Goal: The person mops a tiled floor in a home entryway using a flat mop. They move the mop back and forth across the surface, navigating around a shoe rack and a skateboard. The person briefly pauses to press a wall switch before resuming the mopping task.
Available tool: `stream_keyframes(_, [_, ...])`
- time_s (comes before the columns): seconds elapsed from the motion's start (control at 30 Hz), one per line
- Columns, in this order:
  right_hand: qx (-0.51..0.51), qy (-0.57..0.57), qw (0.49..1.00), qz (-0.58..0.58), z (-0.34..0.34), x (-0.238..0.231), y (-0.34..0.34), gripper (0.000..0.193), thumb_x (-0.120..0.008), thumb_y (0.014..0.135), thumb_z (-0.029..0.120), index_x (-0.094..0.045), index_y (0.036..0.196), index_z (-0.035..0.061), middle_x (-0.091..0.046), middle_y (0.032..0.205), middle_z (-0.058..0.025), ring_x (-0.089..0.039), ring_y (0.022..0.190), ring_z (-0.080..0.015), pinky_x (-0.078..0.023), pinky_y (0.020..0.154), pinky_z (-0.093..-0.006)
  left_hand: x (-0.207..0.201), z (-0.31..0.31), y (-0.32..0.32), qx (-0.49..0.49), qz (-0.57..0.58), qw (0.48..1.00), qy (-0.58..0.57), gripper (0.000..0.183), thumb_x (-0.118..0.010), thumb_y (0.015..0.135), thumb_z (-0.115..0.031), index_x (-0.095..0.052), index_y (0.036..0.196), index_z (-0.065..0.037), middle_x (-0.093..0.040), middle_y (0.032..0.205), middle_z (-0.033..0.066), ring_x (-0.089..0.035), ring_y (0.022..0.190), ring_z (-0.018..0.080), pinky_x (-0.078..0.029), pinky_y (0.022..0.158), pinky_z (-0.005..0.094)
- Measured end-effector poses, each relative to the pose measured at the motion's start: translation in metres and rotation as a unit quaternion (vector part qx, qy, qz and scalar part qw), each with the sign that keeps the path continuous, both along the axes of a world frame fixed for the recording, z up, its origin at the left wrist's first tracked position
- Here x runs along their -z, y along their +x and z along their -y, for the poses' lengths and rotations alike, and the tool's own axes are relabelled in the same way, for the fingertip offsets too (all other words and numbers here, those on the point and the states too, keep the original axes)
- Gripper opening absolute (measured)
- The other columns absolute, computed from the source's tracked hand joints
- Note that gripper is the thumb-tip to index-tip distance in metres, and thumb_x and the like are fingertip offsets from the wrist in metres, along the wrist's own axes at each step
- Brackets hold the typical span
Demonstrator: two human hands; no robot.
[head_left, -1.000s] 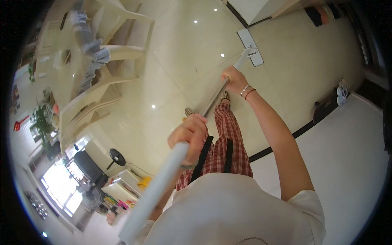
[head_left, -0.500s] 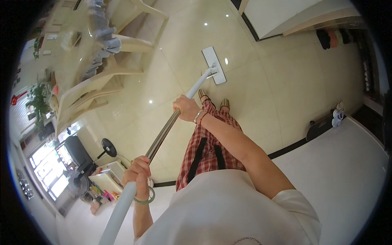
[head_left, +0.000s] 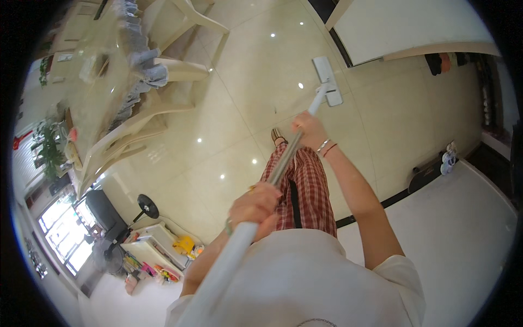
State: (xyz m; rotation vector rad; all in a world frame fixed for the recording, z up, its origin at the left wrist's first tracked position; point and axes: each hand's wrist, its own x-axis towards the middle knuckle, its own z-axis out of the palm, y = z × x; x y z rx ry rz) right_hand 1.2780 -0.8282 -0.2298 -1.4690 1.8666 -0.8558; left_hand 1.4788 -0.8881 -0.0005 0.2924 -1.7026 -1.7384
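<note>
A flat mop is in both my hands, its long handle (head_left: 285, 162) slanting from the lower left toward the floor. My left hand (head_left: 254, 208) is wrapped round the handle where the metal tube meets the white upper grip. Farther down, my right hand (head_left: 310, 131) grips the lower part of the tube. The white rectangular mop head (head_left: 334, 97) lies on the shiny tiles ahead and to the right of my feet. One sandalled foot (head_left: 278, 134) shows below it; my other foot is hidden.
Beige chairs (head_left: 185, 70) and a table with a frilled grey cloth (head_left: 143, 65) stand at the left. Lower left are a black fan (head_left: 147, 206) and a low white cabinet (head_left: 155, 245). A white panel (head_left: 403, 32) rises at the upper right; a skateboard (head_left: 426, 175) leans on the right.
The mop head has slid to the right across the tiles. Both my hands have moved right with the handle, still gripping it, and my legs have shifted.
</note>
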Motion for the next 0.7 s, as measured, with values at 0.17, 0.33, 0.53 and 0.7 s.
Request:
stream_keyframes(0.17, [0.042, -0.001, 0.999, 0.028, 0.029, 0.029, -0.059, 0.012, -0.067, 0.068, 0.006, -0.056, 0.070, 0.0111, -0.060, 0.075, -0.0048, -0.057, 0.081, -0.0282, -0.050, 0.069, -0.0387, 0.034, 0.025, -0.045, -0.057, -0.008, 0.998, 0.008, 0.023, -0.059, 0.078, 0.011, -0.045, 0.072, -0.006, -0.052, 0.066, 0.0070, -0.050, 0.060, 0.0210, -0.049, 0.078, 0.0482])
stream_keyframes(0.33, [0.018, -0.065, 0.998, 0.010, 0.072, 0.041, -0.013, 0.016, -0.063, 0.069, -0.002, -0.052, 0.070, 0.0098, -0.055, 0.071, -0.0070, -0.053, 0.076, -0.0287, -0.045, 0.069, -0.0360, 0.023, 0.067, 0.003, -0.122, 0.064, 0.988, 0.071, 0.018, -0.050, 0.082, 0.011, -0.047, 0.072, -0.003, -0.053, 0.068, 0.0081, -0.053, 0.071, 0.0206, -0.047, 0.087, 0.0474])
stream_keyframes(0.53, [-0.063, 0.007, 0.996, 0.069, 0.102, 0.015, 0.105, 0.014, -0.072, 0.065, 0.010, -0.061, 0.072, 0.0152, -0.061, 0.078, -0.0020, -0.055, 0.090, -0.0289, -0.045, 0.075, -0.0436, -0.046, 0.056, 0.099, -0.182, 0.267, 0.946, 0.032, 0.019, -0.048, 0.087, 0.004, -0.044, 0.070, -0.005, -0.055, 0.069, 0.0080, -0.054, 0.072, 0.0214, -0.046, 0.087, 0.0479])
stream_keyframes(0.7, [-0.170, 0.049, 0.981, 0.078, 0.118, -0.041, 0.167, 0.008, -0.067, 0.073, 0.011, -0.060, 0.072, 0.0141, -0.061, 0.076, -0.0017, -0.057, 0.088, -0.0251, -0.049, 0.070, -0.0397, -0.088, 0.039, 0.138, -0.234, 0.236, 0.943, 0.028, 0.022, -0.050, 0.088, 0.003, -0.042, 0.071, -0.008, -0.053, 0.067, 0.0060, -0.054, 0.066, 0.0193, -0.047, 0.087, 0.0479])
